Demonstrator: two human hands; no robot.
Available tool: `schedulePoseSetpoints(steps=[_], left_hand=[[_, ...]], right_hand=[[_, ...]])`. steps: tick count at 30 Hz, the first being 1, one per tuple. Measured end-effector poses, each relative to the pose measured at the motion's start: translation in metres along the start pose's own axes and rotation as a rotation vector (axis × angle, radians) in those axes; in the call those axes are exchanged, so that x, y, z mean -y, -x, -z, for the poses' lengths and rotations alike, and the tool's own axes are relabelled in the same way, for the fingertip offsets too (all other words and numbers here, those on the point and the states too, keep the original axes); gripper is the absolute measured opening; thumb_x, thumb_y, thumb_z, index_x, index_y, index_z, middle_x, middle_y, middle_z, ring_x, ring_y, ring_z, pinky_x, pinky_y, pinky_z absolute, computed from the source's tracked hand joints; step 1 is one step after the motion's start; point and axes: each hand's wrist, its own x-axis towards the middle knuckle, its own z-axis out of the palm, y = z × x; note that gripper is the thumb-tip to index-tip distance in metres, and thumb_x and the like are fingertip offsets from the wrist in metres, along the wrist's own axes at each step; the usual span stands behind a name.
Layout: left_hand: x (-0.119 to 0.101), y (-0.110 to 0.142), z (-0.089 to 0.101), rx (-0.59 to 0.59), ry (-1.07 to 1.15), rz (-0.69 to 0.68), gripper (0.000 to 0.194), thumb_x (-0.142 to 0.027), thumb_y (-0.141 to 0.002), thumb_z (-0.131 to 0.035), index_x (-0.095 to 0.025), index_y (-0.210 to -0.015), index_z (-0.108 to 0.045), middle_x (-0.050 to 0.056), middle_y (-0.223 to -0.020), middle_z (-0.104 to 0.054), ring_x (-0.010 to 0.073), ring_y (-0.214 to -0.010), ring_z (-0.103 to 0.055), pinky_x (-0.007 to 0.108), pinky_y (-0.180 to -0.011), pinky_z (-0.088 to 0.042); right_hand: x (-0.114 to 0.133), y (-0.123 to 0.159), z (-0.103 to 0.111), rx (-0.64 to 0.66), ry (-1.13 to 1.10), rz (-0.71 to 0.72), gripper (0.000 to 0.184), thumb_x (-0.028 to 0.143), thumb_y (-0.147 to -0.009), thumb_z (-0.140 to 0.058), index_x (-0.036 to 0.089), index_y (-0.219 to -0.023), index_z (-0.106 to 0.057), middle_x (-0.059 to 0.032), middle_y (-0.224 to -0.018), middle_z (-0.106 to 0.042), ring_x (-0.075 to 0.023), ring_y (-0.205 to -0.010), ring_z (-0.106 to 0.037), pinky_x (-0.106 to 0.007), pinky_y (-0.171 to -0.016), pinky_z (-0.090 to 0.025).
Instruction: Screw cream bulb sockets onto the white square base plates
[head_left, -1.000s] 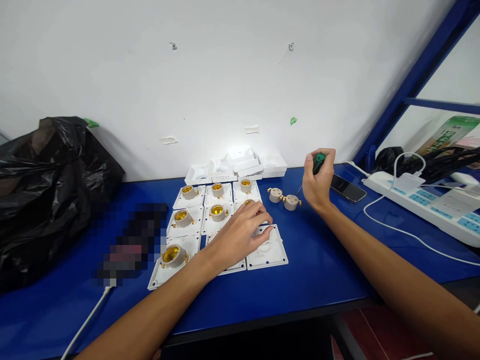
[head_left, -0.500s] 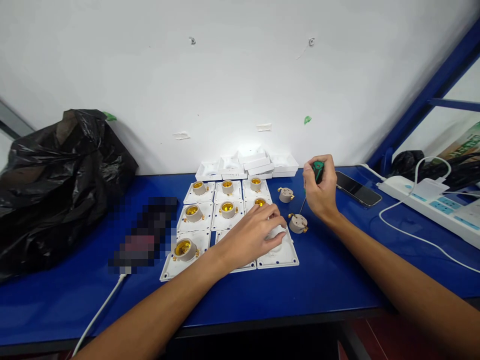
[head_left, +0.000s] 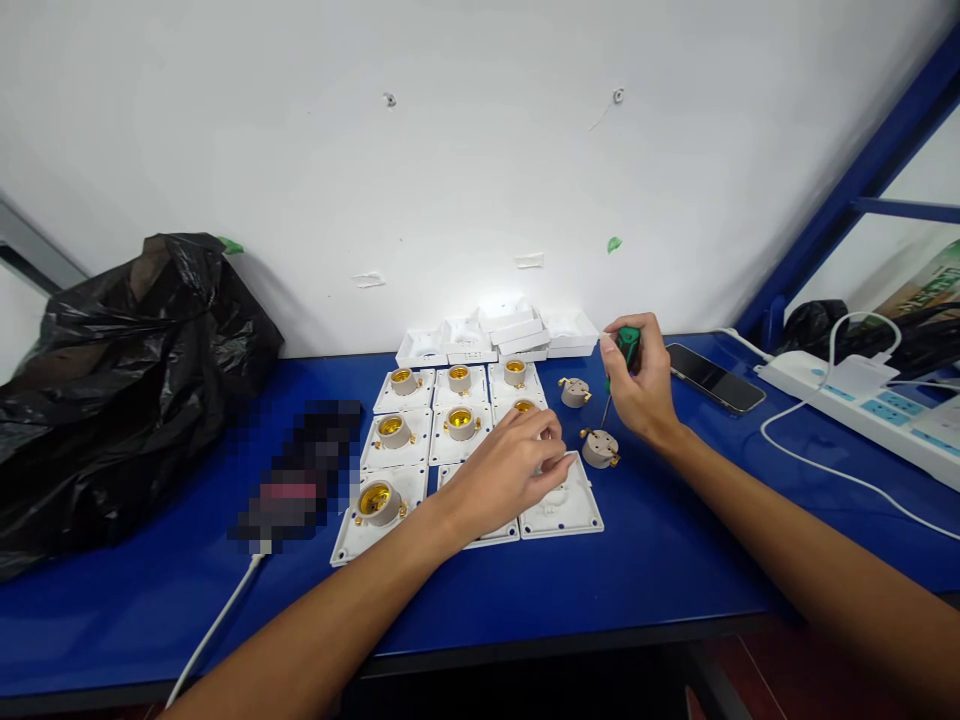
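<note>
My left hand (head_left: pixel 510 465) rests on a white square base plate (head_left: pixel 562 510) at the front right of a grid of plates, its fingers curled together in a pinch over the plate's middle. What they pinch is hidden. My right hand (head_left: pixel 637 385) is closed round a green-handled screwdriver (head_left: pixel 626 347), whose thin shaft points down toward a loose beige lamp socket (head_left: pixel 600 448) on the blue table (head_left: pixel 660 560). A second loose socket (head_left: pixel 575 391) lies just behind it. Several plates carry brass-lined sockets (head_left: pixel 459 421).
A stack of white plates (head_left: pixel 499 335) stands against the wall. A black plastic bag (head_left: pixel 112 380) fills the left. A phone (head_left: pixel 714 376), a white power strip (head_left: pixel 862 405) and its cable (head_left: pixel 832 470) lie at the right, beside a blue frame post (head_left: pixel 847 190). A pixelated object (head_left: pixel 304 475) sits left of the grid.
My right hand with the screwdriver came nearer, and one loose socket now lies closer to the front plate. My left hand's fingers curled tighter over the plate. The camera shifted left.
</note>
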Motion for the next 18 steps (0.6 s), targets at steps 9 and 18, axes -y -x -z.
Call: schedulePoseSetpoints(steps=[9, 18], left_hand=[[0.000, -0.002, 0.001, -0.188, 0.056, -0.016, 0.041, -0.032, -0.106, -0.051, -0.017, -0.069, -0.059, 0.002, -0.084, -0.059, 0.0151, -0.083, -0.053, 0.032, -0.083, -0.043], [0.006, 0.000, -0.002, -0.208, 0.240, 0.180, 0.061, -0.059, -0.097, -0.056, -0.020, -0.058, -0.030, -0.007, -0.056, -0.032, 0.0108, -0.056, -0.032, 0.027, -0.059, -0.029]], right_hand=[[0.012, 0.006, -0.004, -0.010, -0.007, 0.111, 0.012, 0.027, -0.101, -0.047, 0.024, -0.104, -0.058, 0.0055, -0.068, -0.048, -0.0110, -0.052, -0.042, -0.029, -0.054, -0.037], [0.006, 0.005, -0.011, -0.081, -0.011, 0.113, 0.013, 0.027, -0.104, -0.043, 0.024, -0.103, -0.056, 0.0050, -0.070, -0.048, -0.0104, -0.051, -0.041, -0.029, -0.054, -0.035]])
